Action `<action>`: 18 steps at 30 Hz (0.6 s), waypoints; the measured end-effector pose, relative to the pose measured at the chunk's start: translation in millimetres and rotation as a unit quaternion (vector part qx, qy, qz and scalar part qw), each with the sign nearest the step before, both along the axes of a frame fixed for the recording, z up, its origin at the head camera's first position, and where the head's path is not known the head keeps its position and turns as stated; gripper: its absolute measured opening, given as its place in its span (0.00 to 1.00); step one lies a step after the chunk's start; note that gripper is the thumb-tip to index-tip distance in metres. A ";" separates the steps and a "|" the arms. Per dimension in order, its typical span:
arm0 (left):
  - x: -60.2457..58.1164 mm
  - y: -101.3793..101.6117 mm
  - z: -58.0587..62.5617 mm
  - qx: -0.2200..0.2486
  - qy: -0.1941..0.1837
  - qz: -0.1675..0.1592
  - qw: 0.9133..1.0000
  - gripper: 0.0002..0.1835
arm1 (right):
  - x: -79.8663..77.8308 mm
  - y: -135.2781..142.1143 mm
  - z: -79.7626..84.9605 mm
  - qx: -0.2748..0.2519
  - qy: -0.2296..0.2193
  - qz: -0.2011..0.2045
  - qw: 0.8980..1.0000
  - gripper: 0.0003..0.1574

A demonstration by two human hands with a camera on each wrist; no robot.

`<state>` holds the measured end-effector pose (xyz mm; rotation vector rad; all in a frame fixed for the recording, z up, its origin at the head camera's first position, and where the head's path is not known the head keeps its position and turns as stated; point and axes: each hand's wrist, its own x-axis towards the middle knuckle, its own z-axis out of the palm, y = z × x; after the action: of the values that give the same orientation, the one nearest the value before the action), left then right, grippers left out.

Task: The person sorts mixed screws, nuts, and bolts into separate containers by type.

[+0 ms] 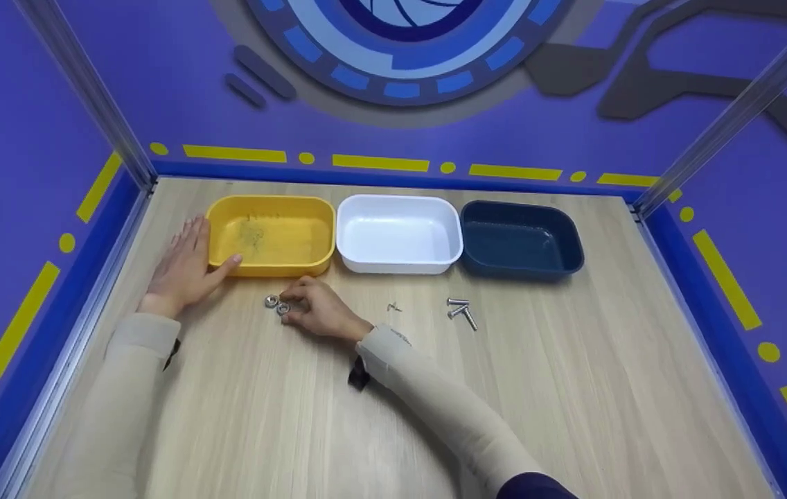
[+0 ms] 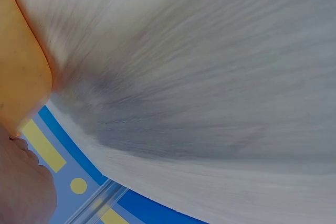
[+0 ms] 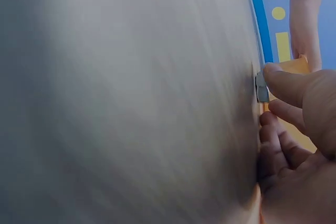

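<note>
A: Left hand point(image 1: 186, 269) state?
B: Fingers extended, against left end of yellow tray point(image 1: 283, 269).
A: Right hand point(image 1: 324, 310)?
B: Thumb and finger curled about nut point(image 1: 283, 309); second nut point(image 1: 271, 301) beside it.
A: Location?
B: On table point(image 1: 255, 388), before tray.

On the table point(image 1: 608, 360), left to right: left bin point(image 1: 272, 271), middle bin point(image 1: 399, 267), right bin point(image 1: 519, 270)

Two nuts point(image 1: 271, 301) lie before the left bin, small parts point(image 1: 394, 306) before the middle bin, bolts point(image 1: 458, 312) before the right bin (towards its left end). The left hand point(image 1: 187, 272) sits against the left bin's left end; the right hand point(image 1: 322, 309), right of the nuts, has one between its fingers.
</note>
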<state>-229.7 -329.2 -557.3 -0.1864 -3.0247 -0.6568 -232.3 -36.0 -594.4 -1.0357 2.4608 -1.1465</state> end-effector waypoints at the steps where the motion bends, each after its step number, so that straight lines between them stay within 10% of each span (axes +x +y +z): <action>1: 0.0 0.5 0.6 0.000 0.000 0.001 1.000 0.58 | -0.4 -0.5 -1.1 0.000 -0.001 -0.002 1.000 0.22; 18: -0.7 -0.4 -1.9 0.002 0.014 -0.004 1.000 0.58 | -2.4 -3.6 -4.1 -0.007 0.018 -0.007 1.000 0.15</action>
<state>-230.4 -329.7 -559.2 -0.2067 -2.9982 -0.6549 -234.7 -39.6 -598.5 -1.0536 2.4957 -1.1596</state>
